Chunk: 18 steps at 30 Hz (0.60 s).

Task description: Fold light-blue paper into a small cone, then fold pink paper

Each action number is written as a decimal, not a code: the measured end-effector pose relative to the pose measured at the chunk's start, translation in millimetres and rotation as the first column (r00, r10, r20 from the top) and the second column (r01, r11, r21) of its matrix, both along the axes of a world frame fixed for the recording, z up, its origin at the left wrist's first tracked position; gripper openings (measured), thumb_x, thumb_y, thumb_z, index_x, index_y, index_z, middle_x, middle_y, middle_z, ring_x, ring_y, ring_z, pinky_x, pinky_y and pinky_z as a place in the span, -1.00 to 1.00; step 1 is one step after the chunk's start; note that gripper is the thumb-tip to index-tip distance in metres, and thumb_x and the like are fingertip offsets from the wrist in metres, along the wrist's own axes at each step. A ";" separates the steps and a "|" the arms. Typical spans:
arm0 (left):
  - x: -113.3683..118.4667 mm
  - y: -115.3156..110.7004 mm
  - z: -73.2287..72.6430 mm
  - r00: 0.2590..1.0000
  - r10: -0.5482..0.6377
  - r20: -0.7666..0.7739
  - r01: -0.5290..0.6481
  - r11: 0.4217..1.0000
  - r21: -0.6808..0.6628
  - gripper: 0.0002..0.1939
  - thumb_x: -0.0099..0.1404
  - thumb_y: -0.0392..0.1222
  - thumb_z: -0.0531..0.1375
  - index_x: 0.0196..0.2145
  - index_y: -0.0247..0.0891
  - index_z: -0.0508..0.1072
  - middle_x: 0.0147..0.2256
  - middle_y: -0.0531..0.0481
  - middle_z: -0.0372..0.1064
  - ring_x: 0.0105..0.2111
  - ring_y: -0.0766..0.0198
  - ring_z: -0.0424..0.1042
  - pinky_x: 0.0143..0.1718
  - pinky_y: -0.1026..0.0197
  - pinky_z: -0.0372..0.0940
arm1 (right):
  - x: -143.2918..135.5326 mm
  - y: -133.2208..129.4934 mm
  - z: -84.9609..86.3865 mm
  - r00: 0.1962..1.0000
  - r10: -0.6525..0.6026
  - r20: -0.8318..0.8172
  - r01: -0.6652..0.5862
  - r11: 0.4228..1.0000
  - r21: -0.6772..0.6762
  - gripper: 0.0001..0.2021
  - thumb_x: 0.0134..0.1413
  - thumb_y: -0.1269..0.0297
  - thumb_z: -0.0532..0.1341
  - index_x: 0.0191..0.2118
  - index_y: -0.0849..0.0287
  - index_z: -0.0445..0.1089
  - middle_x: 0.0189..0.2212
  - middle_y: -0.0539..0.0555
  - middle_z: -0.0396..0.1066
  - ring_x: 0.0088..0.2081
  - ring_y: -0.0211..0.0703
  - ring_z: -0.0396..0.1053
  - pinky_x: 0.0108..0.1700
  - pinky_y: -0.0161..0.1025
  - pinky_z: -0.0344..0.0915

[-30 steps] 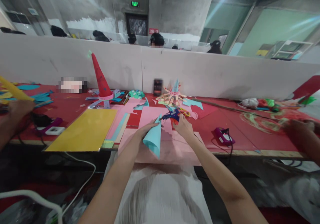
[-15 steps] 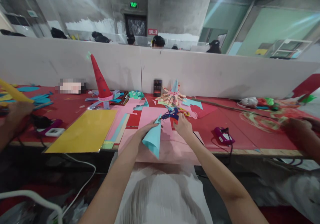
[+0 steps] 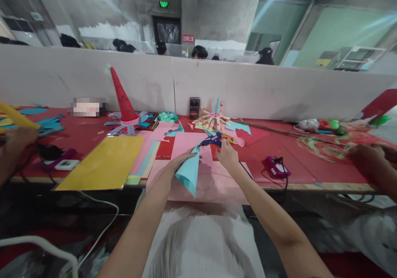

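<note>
My left hand (image 3: 180,162) is closed on a light-blue paper cone (image 3: 189,172), its wide mouth tilted down toward me. In my right hand (image 3: 228,154) is a dark-blue hot glue gun (image 3: 212,140) with an orange trigger. The gun points left, its nozzle at or very near the cone's narrow tip; I cannot tell whether they touch. Beneath both hands lie pink paper sheets (image 3: 161,187) at the table's front edge. Just beyond the gun are yellow-handled scissors (image 3: 228,137), partly hidden.
A yellow sheet (image 3: 105,162) and a red cone hat (image 3: 122,100) stand left. Behind sits a small blue cone hat (image 3: 216,108) with paper strips. A purple power box (image 3: 277,167) lies right. Other people's hands work at far left (image 3: 20,139) and far right (image 3: 366,158).
My hands, the cone and the glue gun stay in nearly the same position. The camera view has shifted slightly, and a person's head behind the partition has moved a little right.
</note>
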State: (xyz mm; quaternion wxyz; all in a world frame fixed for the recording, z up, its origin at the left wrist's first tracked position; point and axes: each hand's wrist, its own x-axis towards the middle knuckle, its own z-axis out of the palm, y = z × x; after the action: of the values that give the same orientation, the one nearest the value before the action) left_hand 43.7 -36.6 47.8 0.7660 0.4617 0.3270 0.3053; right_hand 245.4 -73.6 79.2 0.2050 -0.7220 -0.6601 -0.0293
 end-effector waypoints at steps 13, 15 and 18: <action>-1.9 0.4 0.6 0.998 -0.052 0.028 0.053 0.998 -0.042 -0.30 0.10 -0.23 0.17 0.17 -0.15 0.01 -0.19 -0.16 0.40 -0.27 0.13 0.42 -0.20 0.14 0.26 | -0.6 2.4 -1.2 0.999 -0.042 0.014 0.041 0.998 0.041 -0.66 0.04 0.28 0.04 -0.04 0.23 0.08 -0.06 0.22 0.20 -0.05 -0.05 0.21 -0.30 -0.28 0.22; -2.5 2.0 -1.3 0.998 -0.057 0.033 0.059 0.997 -0.048 -0.30 0.09 -0.23 0.17 0.17 -0.14 0.01 -0.19 -0.15 0.40 -0.28 0.14 0.43 -0.21 0.14 0.26 | 0.8 3.2 -3.0 0.998 -0.065 -0.009 0.065 0.996 0.057 -0.65 0.03 0.21 0.05 -0.06 0.23 0.08 -0.10 0.22 0.22 -0.08 -0.04 0.24 -0.32 -0.27 0.21; -3.2 2.2 -3.0 0.998 -0.051 0.037 0.052 0.997 -0.048 -0.32 0.08 -0.22 0.18 0.15 -0.12 0.06 -0.19 -0.15 0.40 -0.28 0.14 0.43 -0.22 0.15 0.27 | 8.1 6.0 -5.9 0.988 -0.130 -0.086 0.135 0.989 0.063 -0.60 0.01 0.12 0.06 -0.07 0.23 0.07 -0.15 0.21 0.26 -0.16 -0.04 0.31 -0.32 -0.26 0.21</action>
State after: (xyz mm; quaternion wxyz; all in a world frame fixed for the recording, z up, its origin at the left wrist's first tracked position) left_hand 40.5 -34.4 44.8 0.7903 0.4456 0.3088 0.2855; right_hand 253.5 -67.5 73.4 0.2539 -0.7575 -0.6003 -0.0360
